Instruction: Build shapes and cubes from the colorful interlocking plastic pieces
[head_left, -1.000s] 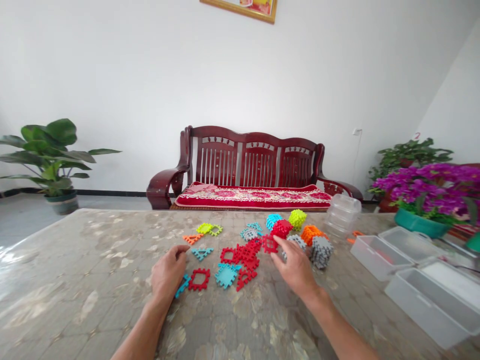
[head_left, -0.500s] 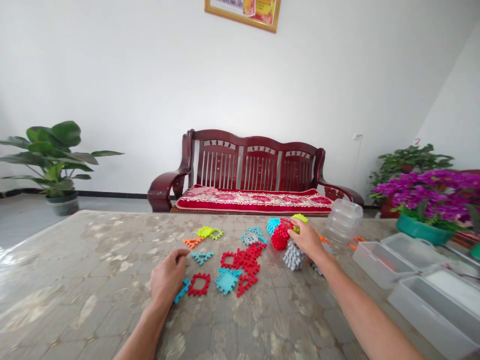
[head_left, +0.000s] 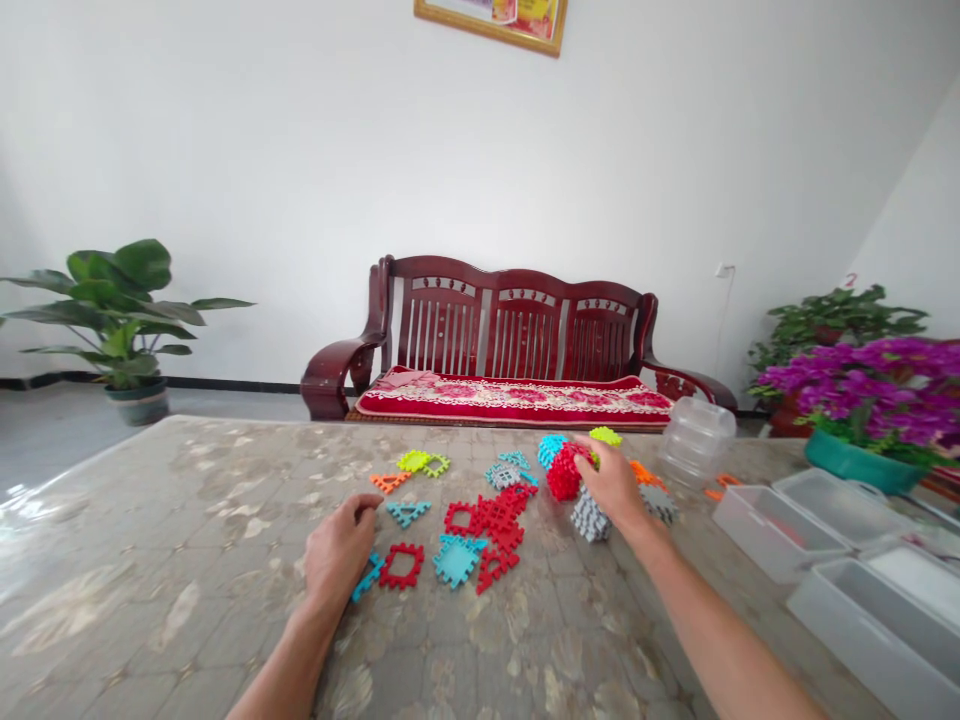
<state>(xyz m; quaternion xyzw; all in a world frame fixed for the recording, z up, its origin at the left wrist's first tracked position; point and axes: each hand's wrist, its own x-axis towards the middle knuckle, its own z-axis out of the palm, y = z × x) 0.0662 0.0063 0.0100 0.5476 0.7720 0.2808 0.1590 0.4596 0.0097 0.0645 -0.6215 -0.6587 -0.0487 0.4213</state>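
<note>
My right hand is at a stack of red interlocking plastic pieces, its thumb and fingers closed on the stack's right side. A blue stack, a yellow-green stack and a grey stack surround it. Orange pieces lie just beyond my wrist. My left hand rests on the table with fingers curled in and nothing visible in them. Beside it are a blue piece, partly hidden, a red square frame and a teal triangle.
Loose red pieces and a light-blue square lie mid-table. Clear plastic boxes stand at the right, with a lidded clear container behind. Purple flowers in a green pot are at the right edge. A wooden bench stands beyond.
My right hand has shifted slightly left and nearer at the red stack, uncovering more of the yellow-green stack and the orange and grey pieces. My left hand stays put; the view has turned slightly.
</note>
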